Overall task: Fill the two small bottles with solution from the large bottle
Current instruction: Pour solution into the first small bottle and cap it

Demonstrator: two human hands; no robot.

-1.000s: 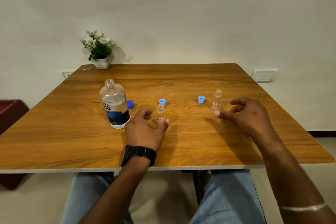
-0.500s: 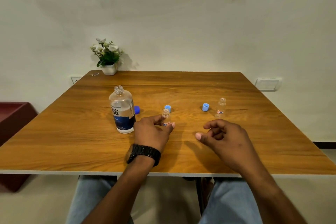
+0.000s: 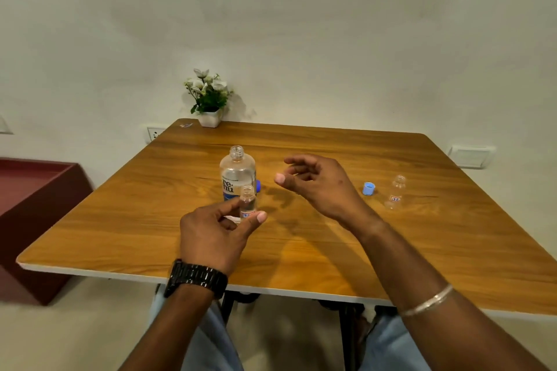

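Item 1, large bottle (image 3: pixel 237 173): clear plastic, uncapped, upright on the table (image 3: pixel 422 250) left of centre. It carries a white and blue label; the clear upper body gives no readable liquid level. A dark blue cap (image 3: pixel 258 185) shows as a sliver at its right side, mostly hidden.

Item 2, small bottle (image 3: pixel 247 203): clear, uncapped, upright, with a small red-marked label low on its body. You pinch it between the thumb and fingers of your left hand (image 3: pixel 215 233), directly in front of the large bottle from this view. Whether its base touches the tabletop cannot be told. No liquid is discernible inside.

Item 3, second small bottle (image 3: pixel 395 192): clear, uncapped, standing alone on the right part of the table, same kind of label. It looks empty.

Item 4, light blue cap (image 3: pixel 369 188): open side up, just left of the second small bottle, apart from it.

Item 5, your right hand (image 3: pixel 319 184): raised above the table right of the large bottle, fingers loosely curled, grasping nothing.

Item 6, your wrists: a black watch (image 3: pixel 196 277) on the left, a thin silver bangle (image 3: pixel 428 300) on the right.

Item 7, flower pot (image 3: pixel 210 99): white, holding white flowers and green leaves, at the table's far left corner against the wall (image 3: pixel 301 24).
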